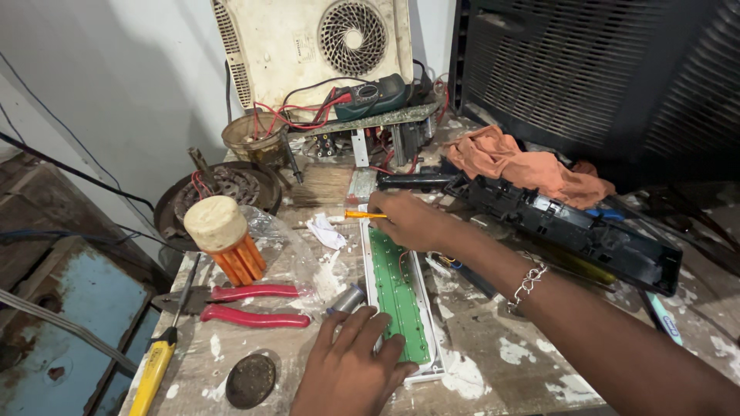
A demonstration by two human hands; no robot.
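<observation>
Left hand [351, 370] nearest the camera, at the bottom edge: palm down, fingers spread and lying flat on the near end of the green board [398, 296]. It grips nothing, only presses the board.

The board is a long narrow strip seated in a white tray [434, 368]. Its long axis runs away from the camera, near end under the left hand, far end under the right hand [408, 219]. Each hand has one end, so neither is nearer overall.

Right hand closed around a small screwdriver [362, 215] with an orange-yellow shaft. The shaft points left, across the board's axis, just above the far end. Whether the tip touches anything cannot be told. A chain bracelet [526, 282] sits on that wrist.

Just left of the board, near the left fingers: a small grey cylinder [348, 299]. Further left lie red-handled pliers [243, 304], a yellow-handled screwdriver [154, 370] and a dark oval disc [250, 380].

Right of the board: a long black housing [586, 235], lying at a slant, with an orange rag [532, 169] behind it.

Containers: a clear tub [254, 137] at the back, contents unclear, red wires trailing past it. An orange holder with a cream cap [227, 239] stands at the left. A multimeter [370, 96] rests on the raised board at the back.
</observation>
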